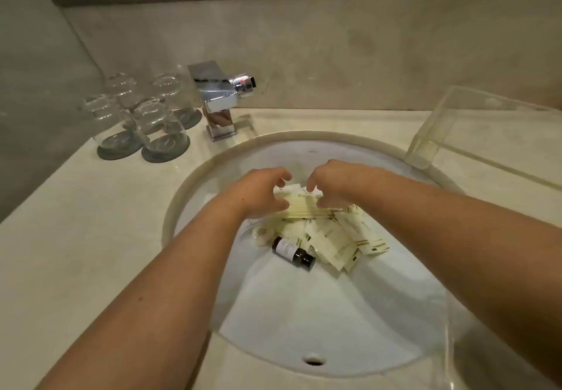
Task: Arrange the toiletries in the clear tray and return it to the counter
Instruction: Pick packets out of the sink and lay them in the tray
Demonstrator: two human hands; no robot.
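Note:
A clear tray (pixel 449 325) rests in the white sink basin (pixel 313 146), its see-through wall showing at the right. Toiletries lie heaped at its far end: several cream packets (pixel 346 237), a small dark bottle (pixel 292 252) on its side, and a round wrapped soap (pixel 262 234). My left hand (pixel 261 192) and my right hand (pixel 333 184) grip a flat stack of cream packets (pixel 304 208) from either side, just above the heap. Fingers curl over the stack's top and thumbs press its near edge. Part of the stack is hidden under my hands.
A chrome faucet (pixel 219 100) stands behind the basin. Several upturned glasses (pixel 158 125) sit on round coasters at the back left. A tall clear acrylic box (pixel 474 122) stands on the beige counter (pixel 91 222) at the right. A mirror frame runs along the top.

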